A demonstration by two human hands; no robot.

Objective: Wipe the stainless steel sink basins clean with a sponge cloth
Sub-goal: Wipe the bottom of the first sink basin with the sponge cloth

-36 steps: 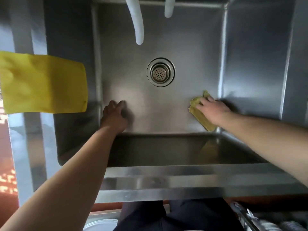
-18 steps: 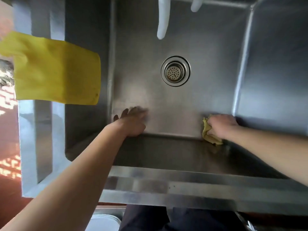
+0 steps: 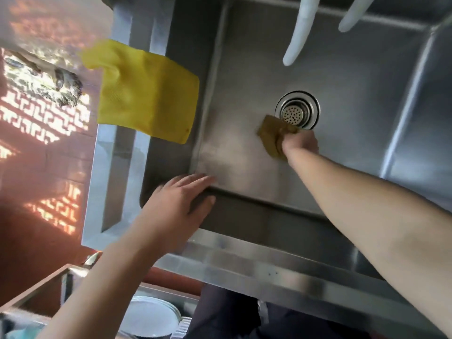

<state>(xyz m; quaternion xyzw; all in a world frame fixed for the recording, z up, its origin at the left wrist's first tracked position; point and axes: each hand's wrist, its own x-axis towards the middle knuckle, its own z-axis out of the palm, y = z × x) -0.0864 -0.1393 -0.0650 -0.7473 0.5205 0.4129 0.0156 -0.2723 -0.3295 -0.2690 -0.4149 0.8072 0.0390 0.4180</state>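
My right hand (image 3: 301,143) is down on the floor of the basin (image 3: 354,77), fingers curled round the sponge (image 3: 274,133) and pressing it flat. The sponge is a dull olive wad, bunched and creased, and its far edge touches the rim of the drain (image 3: 297,110), a round steel ring with a perforated strainer in the middle. To the left of the sponge the brushed steel floor runs bare to the basin's left wall; to the right it runs bare to the right wall, where the corners are softly rounded.

My left hand (image 3: 179,200) hangs over the basin's near left corner, fingers straight and spread a little, holding nothing; I cannot tell whether it touches the steel.

A bright yellow cloth (image 3: 146,94), flat with a fine weave, drapes over the left rim, one corner hanging into the basin. Two smooth white spouts (image 3: 302,30) hang over the far edge, the longer one ending above the floor beyond the drain.
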